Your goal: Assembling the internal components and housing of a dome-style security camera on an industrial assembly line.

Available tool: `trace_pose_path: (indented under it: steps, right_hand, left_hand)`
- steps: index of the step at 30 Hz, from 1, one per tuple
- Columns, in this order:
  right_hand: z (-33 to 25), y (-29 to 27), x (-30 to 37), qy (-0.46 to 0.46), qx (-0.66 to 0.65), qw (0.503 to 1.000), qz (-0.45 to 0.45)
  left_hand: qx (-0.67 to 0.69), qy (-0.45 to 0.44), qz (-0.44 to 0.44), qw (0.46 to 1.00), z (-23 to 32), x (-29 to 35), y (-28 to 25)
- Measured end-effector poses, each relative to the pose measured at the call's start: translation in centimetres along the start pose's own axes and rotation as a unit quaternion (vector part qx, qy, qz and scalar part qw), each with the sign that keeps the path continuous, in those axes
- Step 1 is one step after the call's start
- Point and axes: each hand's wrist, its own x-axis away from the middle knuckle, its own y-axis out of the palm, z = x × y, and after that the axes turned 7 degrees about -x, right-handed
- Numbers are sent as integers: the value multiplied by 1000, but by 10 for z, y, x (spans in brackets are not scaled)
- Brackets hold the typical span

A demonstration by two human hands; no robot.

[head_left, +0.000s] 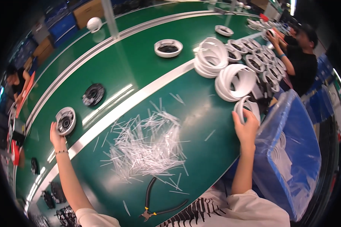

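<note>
At the left, my left hand is closed on the near rim of a white round housing with a black coiled part inside, over the green conveyor. On the right, my right hand grips a white plastic ring, thumb on one side and fingers on the other. Just beyond it stand stacks of similar white rings. Between my arms lies a loose heap of thin clear-white strips. Diagonal pliers with black handles rest, jaws spread, at the near table edge.
A blue bin lined with clear plastic holds white pieces beside my right arm. On the conveyor sit a black round part and another filled housing. Many filled housings crowd the far right, near a co-worker.
</note>
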Motion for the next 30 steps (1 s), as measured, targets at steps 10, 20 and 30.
trace_pose_path:
  steps: [10, 20, 30]
  right_hand:
    - [4, 3, 13, -47, -15, 997, 63]
    - [-83, -33, 74, -376, -207, 893, -132]
    - [-166, -12, 144, -578, -387, 631, -343]
  left_hand:
    - [-458, 541, -102, 698, 42, 94, 157]
    - [-690, 217, -177, 668, -19, 80, 237]
    - [-121, 79, -213, 966, 7, 187, 127]
